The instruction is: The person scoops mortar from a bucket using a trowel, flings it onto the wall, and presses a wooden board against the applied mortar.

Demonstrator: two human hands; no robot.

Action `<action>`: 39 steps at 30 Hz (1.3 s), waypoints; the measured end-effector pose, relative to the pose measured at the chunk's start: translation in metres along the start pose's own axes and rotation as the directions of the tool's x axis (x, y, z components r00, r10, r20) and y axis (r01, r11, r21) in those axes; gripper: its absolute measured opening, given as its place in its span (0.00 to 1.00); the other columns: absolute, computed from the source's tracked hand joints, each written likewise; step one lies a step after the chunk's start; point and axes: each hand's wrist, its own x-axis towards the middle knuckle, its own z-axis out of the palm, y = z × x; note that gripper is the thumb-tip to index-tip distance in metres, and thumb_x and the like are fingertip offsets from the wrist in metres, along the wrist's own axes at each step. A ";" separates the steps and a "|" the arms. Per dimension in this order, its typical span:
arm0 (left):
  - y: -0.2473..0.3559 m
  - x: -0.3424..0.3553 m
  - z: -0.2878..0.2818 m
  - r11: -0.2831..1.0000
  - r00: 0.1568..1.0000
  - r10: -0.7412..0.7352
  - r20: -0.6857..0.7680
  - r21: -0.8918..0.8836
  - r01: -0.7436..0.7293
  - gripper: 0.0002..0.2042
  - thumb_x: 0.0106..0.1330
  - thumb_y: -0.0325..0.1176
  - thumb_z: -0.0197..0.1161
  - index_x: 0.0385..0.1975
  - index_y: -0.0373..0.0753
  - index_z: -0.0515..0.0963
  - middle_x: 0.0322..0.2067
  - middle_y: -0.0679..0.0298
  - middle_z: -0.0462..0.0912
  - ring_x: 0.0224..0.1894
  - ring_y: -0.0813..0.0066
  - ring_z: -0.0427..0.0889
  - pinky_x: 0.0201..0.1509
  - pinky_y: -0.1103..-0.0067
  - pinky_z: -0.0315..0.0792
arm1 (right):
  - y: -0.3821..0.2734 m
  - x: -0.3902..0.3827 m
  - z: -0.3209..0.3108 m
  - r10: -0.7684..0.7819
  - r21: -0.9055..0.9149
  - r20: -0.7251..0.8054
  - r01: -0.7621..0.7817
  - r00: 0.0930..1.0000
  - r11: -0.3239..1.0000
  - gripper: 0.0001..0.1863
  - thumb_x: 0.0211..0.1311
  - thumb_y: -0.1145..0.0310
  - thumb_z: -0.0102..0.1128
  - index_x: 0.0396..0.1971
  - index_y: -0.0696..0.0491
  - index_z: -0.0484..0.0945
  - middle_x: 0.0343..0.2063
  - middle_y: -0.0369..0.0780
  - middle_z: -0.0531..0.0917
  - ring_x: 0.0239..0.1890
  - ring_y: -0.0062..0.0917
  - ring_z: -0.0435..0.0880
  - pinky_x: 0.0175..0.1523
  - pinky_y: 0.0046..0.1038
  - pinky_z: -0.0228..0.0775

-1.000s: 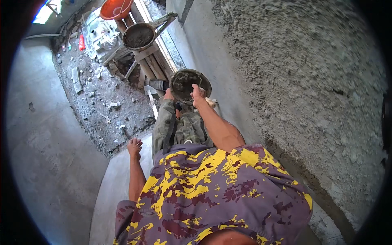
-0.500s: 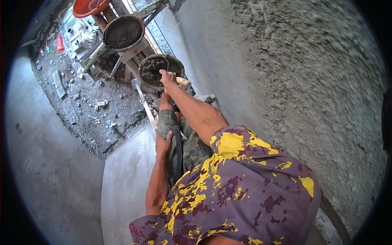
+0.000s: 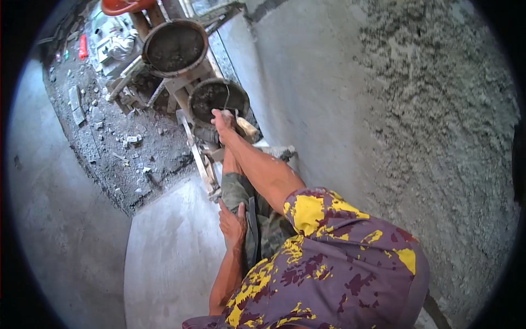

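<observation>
My right hand (image 3: 222,122) is closed at the near rim of a dark bucket (image 3: 203,101) of wet grey mortar, apparently gripping its wire handle (image 3: 227,93). Just right of the hand a tool's pale wooden handle (image 3: 248,130) lies against the bucket. My left hand (image 3: 231,222) is open, fingers extended against my camouflage trouser leg (image 3: 258,223), holding nothing visible. A second round bucket (image 3: 175,46) of mortar stands beyond the first on wooden planks, and a pale board (image 3: 198,156) lies left of the nearer one.
An orange basin (image 3: 123,6) sits at the back. Rubble (image 3: 109,142) covers the left strip, with a red item (image 3: 83,46) and white bagged stuff (image 3: 118,44). Smooth concrete (image 3: 71,230) borders it. A rough, partly plastered wall (image 3: 427,109) rises on the right.
My right hand and the nearer bucket moved left, then slightly down in view; the wooden handle shows more. My left hand has moved right onto my trouser leg. The view has shifted.
</observation>
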 end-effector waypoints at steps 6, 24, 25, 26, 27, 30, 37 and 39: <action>0.010 0.004 0.003 0.998 1.000 -0.015 -0.007 -0.061 0.014 0.38 0.59 0.53 0.61 0.63 0.34 0.57 0.41 0.44 0.74 0.44 0.45 0.74 0.48 0.59 0.67 | 0.004 0.035 -0.009 -0.003 -0.136 0.184 0.029 0.983 0.990 0.19 0.52 0.51 0.60 0.30 0.54 0.75 0.23 0.38 0.78 0.29 0.25 0.77 0.37 0.30 0.68; 0.017 0.005 -0.004 0.996 0.996 -0.089 0.006 -0.022 0.089 0.39 0.60 0.55 0.58 0.65 0.37 0.53 0.44 0.44 0.72 0.46 0.46 0.73 0.49 0.58 0.67 | -0.051 -0.066 -0.234 0.029 -0.889 0.451 0.452 0.892 -0.072 0.20 0.55 0.52 0.52 0.23 0.54 0.80 0.19 0.42 0.83 0.27 0.36 0.84 0.37 0.38 0.74; 0.019 0.006 -0.003 0.997 0.997 -0.079 -0.013 -0.020 0.079 0.39 0.60 0.54 0.58 0.65 0.37 0.53 0.44 0.44 0.72 0.46 0.46 0.73 0.49 0.58 0.66 | -0.047 -0.076 -0.268 0.038 -0.875 0.472 0.473 0.881 -0.104 0.20 0.55 0.50 0.53 0.23 0.54 0.80 0.18 0.41 0.82 0.26 0.35 0.84 0.37 0.38 0.74; 0.017 0.007 0.001 0.997 0.997 -0.082 -0.001 -0.013 0.082 0.39 0.60 0.54 0.58 0.65 0.37 0.53 0.45 0.44 0.72 0.46 0.47 0.74 0.48 0.58 0.67 | -0.038 -0.082 -0.296 0.111 -0.912 0.385 0.396 0.916 -0.102 0.20 0.55 0.50 0.52 0.25 0.53 0.81 0.20 0.42 0.83 0.26 0.35 0.84 0.37 0.38 0.74; 0.017 0.008 0.004 0.996 0.996 -0.087 0.013 -0.016 0.087 0.39 0.60 0.54 0.58 0.65 0.37 0.53 0.45 0.44 0.72 0.46 0.47 0.74 0.48 0.58 0.67 | -0.031 -0.094 -0.320 0.180 -0.945 0.288 0.309 0.941 -0.106 0.21 0.56 0.49 0.51 0.26 0.52 0.81 0.22 0.43 0.84 0.25 0.35 0.84 0.37 0.37 0.75; 0.023 0.006 -0.001 0.989 0.989 -0.145 0.006 0.013 0.145 0.40 0.58 0.54 0.61 0.65 0.38 0.55 0.42 0.50 0.72 0.47 0.54 0.73 0.50 0.63 0.67 | -0.017 -0.156 -0.354 0.398 -0.970 0.203 0.240 0.894 -0.044 0.23 0.59 0.51 0.47 0.38 0.55 0.80 0.36 0.49 0.83 0.35 0.38 0.83 0.44 0.37 0.74; 0.035 0.001 0.000 0.987 0.986 -0.162 0.032 0.009 0.162 0.40 0.58 0.54 0.61 0.65 0.38 0.55 0.47 0.48 0.72 0.48 0.53 0.74 0.51 0.63 0.68 | 0.035 -0.189 -0.338 0.620 -0.870 0.315 0.480 0.718 -0.114 0.20 0.59 0.58 0.44 0.35 0.58 0.80 0.40 0.52 0.81 0.44 0.45 0.80 0.47 0.42 0.71; 0.033 0.004 0.008 0.988 0.989 -0.151 -0.007 0.035 0.151 0.40 0.58 0.54 0.62 0.65 0.39 0.55 0.46 0.49 0.72 0.48 0.53 0.74 0.51 0.63 0.68 | 0.027 -0.180 -0.330 0.640 -0.872 0.269 0.465 0.720 -0.156 0.24 0.61 0.53 0.44 0.39 0.58 0.79 0.42 0.51 0.81 0.47 0.44 0.80 0.50 0.41 0.70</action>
